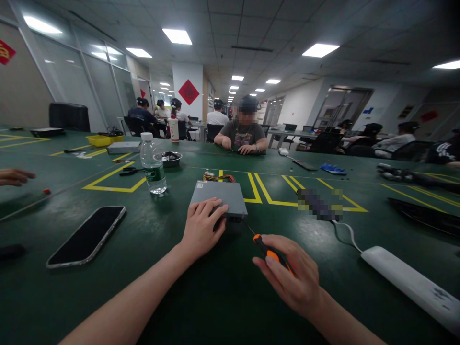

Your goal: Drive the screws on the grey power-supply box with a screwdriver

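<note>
Gripping a screwdriver [262,244], the right hand [294,277] partly hides its handle [272,255]; the left hand [205,220] lies spread-fingered on a power supply [232,194].

Metal box [232,194], smooth, matt; screwdriver [265,247], plastic handle, slender metal shaft; worktop [201,302], smooth, softly glossy; bottle [152,162], clear, glossy plastic; bowl [176,163], shiny metal; phone [87,237], glossy screen; power strip [402,280], smooth plastic.

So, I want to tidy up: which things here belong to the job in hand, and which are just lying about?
In the job:
Metal box with coloured wires, the wearer's left hand on it
Screwdriver in the right hand, pointing toward the box

Seemingly just lying about:
Phone
Water bottle
Tall cup
White power strip
</note>
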{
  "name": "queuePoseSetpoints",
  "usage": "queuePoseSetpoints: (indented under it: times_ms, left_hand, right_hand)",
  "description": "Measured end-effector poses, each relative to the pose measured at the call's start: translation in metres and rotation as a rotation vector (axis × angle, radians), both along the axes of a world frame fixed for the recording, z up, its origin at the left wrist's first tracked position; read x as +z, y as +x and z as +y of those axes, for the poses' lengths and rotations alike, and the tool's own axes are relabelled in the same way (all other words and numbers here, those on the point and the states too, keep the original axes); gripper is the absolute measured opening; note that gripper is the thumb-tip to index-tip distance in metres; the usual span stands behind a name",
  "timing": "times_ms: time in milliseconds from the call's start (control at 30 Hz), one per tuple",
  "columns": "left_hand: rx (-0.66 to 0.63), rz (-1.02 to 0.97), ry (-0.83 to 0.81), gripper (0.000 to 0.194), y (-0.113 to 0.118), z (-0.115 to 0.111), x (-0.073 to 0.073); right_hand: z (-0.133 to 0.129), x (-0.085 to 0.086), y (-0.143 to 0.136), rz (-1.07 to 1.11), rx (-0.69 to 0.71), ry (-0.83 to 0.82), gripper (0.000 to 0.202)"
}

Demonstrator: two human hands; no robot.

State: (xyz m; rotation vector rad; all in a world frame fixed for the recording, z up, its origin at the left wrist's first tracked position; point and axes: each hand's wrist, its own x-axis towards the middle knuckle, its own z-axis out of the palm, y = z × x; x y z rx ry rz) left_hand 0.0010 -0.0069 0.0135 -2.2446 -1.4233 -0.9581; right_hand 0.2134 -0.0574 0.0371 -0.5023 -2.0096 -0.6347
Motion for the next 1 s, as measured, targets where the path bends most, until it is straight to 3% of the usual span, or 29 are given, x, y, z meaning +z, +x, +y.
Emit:
queuePoseSetpoints:
  times_ms: [200,433,1000]
  left_hand:
    - [0.001,0.002,-0.001,0.028,0.0,-0.001,0.0]
    - [-0.012,-0.027,0.022,0.028,0.0,0.002,-0.004]
    - [-0.004,-0.021,0.011,0.028,0.0,0.0,-0.002]
  right_hand:
    - [-0.002,0.003,-0.001,-0.016,0.129,-0.017,0.02]
    - [-0.001,0.004,-0.015,-0.006,0.257,-0.198,0.024]
    - [0.002,0.002,-0.016,0.0,0.222,-0.192,0.029]
